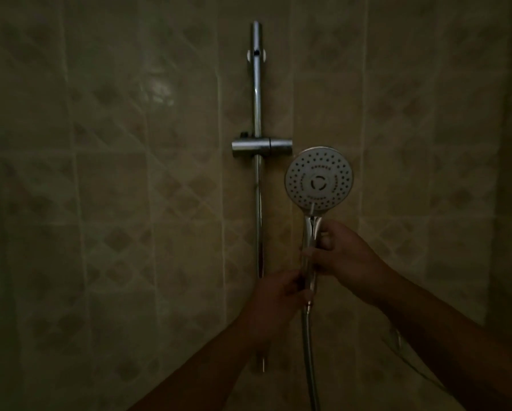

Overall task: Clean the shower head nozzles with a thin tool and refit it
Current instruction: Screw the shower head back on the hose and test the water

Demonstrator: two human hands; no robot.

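Note:
The round white shower head (319, 170) faces me, held upright just right of the chrome rail. My right hand (345, 256) grips its chrome handle (311, 232), thumb across the front. My left hand (278, 292) sits lower, at the foot of the handle, fingers curled and pinching a thin pale tool (310, 221). The tool runs up along the handle and its tip touches the lower rim of the nozzle face. A metal hose (308, 351) hangs from the handle's base. The light is very dim.
A vertical chrome rail (257, 99) is fixed to the tiled wall (115, 173). Its sliding holder bracket (260, 147) stands empty, up and left of the shower head. A pale cord or strap (397, 342) shows by my right forearm.

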